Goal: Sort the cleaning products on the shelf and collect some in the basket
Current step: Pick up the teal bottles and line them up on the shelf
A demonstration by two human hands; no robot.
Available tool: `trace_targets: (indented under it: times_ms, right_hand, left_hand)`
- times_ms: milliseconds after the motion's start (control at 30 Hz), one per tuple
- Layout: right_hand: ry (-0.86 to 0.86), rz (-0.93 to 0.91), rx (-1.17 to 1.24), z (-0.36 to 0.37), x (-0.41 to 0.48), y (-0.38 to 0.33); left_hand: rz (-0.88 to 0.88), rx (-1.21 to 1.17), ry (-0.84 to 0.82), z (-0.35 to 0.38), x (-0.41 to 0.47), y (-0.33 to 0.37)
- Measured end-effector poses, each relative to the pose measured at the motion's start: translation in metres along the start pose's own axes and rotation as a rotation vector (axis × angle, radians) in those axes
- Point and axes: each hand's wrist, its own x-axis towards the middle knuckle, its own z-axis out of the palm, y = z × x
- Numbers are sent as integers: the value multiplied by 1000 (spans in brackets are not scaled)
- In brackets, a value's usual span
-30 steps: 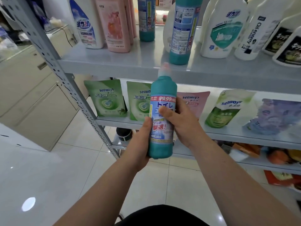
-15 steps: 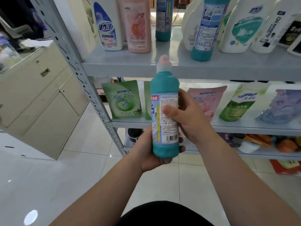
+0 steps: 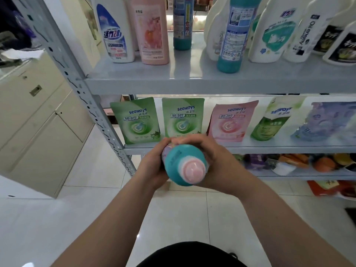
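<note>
Left hand [image 3: 152, 166] and right hand [image 3: 217, 160] both grasp the teal bottle [image 3: 174, 158], fingers curled round its body from either side, fingertips meeting over its far side. Bottle is tipped with its pink cap [image 3: 193, 171] pointing up at my face, so I mostly see its shoulder and a sliver of label on the left. I hold the bottle in the air, off every board. Just behind the bottle runs the middle shelf board [image 3: 279, 149]. On that board, behind and left of the bottle, is a green pouch [image 3: 135, 120], upright. Straight behind the bottle is a second green pouch [image 3: 183, 117]. Behind and right of it come a pink pouch [image 3: 231, 122], a leaning green-white pouch [image 3: 269, 122] and a blurred purple pouch [image 3: 327, 122]. Above the bottle is the upper shelf board [image 3: 154, 85]. Up and left of the bottle stand a white bottle with blue label [image 3: 113, 33] and a pink bottle [image 3: 152, 31], side by side. Directly above the bottle, far back, is a second teal bottle [image 3: 182, 24]. Up and right of it is a third teal bottle [image 3: 234, 35] near the board's front edge, with white jugs [image 3: 273, 31] beyond. Far left of the bottle is a beige cabinet [image 3: 38, 132], and below the bottle is tiled floor [image 3: 173, 218].
</note>
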Motion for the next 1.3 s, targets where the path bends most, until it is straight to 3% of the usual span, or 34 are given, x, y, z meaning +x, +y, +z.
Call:
trace_targets:
  times_ms: [100, 233, 333, 433, 533, 633, 733, 867, 967, 1133, 1300]
  right_hand:
    - [-32, -17, 2, -10, -3, 4]
    - [-77, 45, 79, -29, -4, 13]
    - [-56, 131, 370, -40, -2, 18]
    - [9, 228, 629, -53, 9, 22]
    - [1, 283, 799, -57, 21, 24]
    - [-6, 275, 980, -55, 29, 20]
    - [125, 322, 870, -51, 36, 21]
    - [207, 370, 641, -32, 36, 20]
    - [238, 408, 580, -17, 39, 11]
    - [293, 411, 502, 4, 54, -3]
    - [224, 394, 437, 20, 64, -10]
  left_hand:
    - [20, -50, -66, 9, 1, -4]
    - [26, -27, -36, 16, 8, -23]
    - [-118, 51, -71, 21, 3, -41]
    - [-311, 57, -295, 32, -8, -54]
    - [-331, 22, -474, 48, -14, -57]
    - [-328, -54, -496, 59, -17, -49]
    - [-236, -43, -353, 59, -24, -40]
    - [60, 141, -92, 58, -32, -23]
    - [179, 177, -96, 51, -39, -8]
    - [224, 138, -94, 33, -48, 12]
    - [262, 216, -61, 17, -52, 38]
